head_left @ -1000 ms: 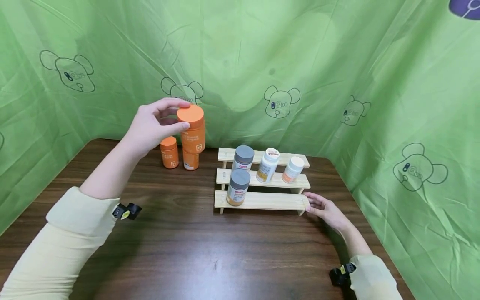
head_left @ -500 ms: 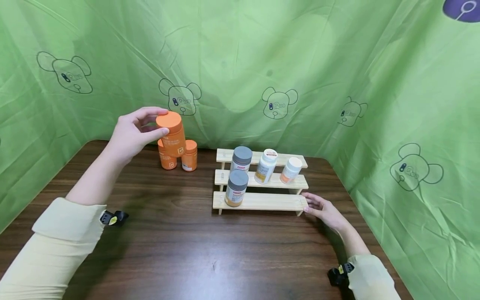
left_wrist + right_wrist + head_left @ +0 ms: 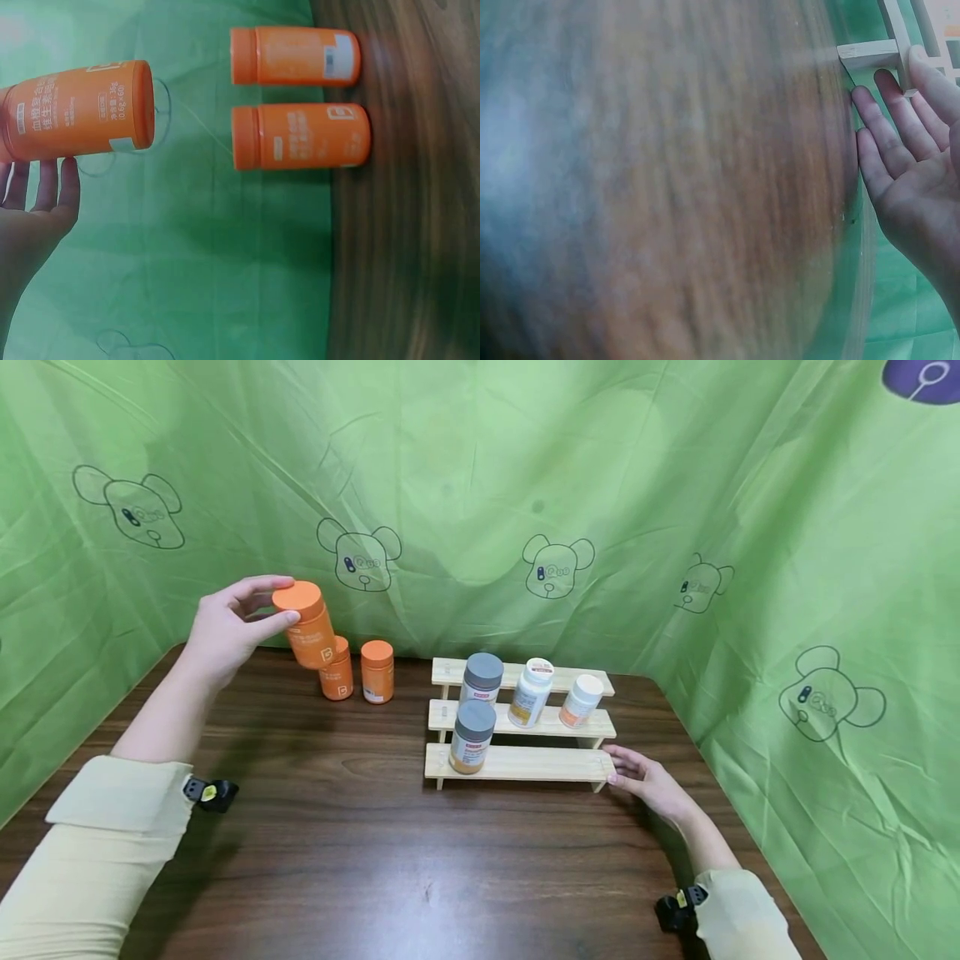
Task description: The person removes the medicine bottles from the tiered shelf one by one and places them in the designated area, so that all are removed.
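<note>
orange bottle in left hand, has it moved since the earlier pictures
Yes, leftward in the head view: the held orange bottle is now farther from the wooden rack and no longer overlaps the right standing orange bottle.

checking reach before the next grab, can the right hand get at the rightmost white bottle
Likely yes: the right hand is at the right end of the rack, near the rightmost white bottle, which has nothing in front.
</note>
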A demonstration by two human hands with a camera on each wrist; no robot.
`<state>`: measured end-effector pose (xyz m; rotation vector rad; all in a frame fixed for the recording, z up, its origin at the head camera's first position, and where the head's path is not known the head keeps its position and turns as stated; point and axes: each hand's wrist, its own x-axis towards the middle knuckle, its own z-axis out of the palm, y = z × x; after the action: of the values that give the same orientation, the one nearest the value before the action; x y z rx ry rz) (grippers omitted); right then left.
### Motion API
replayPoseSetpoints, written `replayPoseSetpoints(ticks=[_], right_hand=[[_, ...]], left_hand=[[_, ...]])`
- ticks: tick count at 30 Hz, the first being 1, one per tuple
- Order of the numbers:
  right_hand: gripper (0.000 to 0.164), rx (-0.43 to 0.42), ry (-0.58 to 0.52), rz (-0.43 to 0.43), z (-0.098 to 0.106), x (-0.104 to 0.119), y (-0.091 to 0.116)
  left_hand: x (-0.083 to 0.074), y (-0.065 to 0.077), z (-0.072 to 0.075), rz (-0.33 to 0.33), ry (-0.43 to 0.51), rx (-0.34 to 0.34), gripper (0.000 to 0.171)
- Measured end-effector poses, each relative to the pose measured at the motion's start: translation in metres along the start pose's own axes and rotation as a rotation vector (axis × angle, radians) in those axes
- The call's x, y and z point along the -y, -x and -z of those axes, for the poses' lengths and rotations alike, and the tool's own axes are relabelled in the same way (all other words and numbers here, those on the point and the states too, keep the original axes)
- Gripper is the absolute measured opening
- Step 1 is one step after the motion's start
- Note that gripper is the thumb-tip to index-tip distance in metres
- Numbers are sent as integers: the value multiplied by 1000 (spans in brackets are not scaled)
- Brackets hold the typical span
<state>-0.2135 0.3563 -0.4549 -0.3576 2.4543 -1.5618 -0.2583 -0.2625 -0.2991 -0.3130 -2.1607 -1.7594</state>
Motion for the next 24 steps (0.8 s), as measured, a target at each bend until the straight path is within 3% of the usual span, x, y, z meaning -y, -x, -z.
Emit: replayPoseSetpoints(ticks=[6,15,24], right_hand=[[58,-2,-6,-8,0,1,1],[58,-3,-7,-1,0,2,2],[58,-8,6,8,0,1,1]], left_hand=[[12,-3,8,35,87,-56,48],[35,-7,19,68,12,-144,48],[64,-8,31,162,-40,-190,52]])
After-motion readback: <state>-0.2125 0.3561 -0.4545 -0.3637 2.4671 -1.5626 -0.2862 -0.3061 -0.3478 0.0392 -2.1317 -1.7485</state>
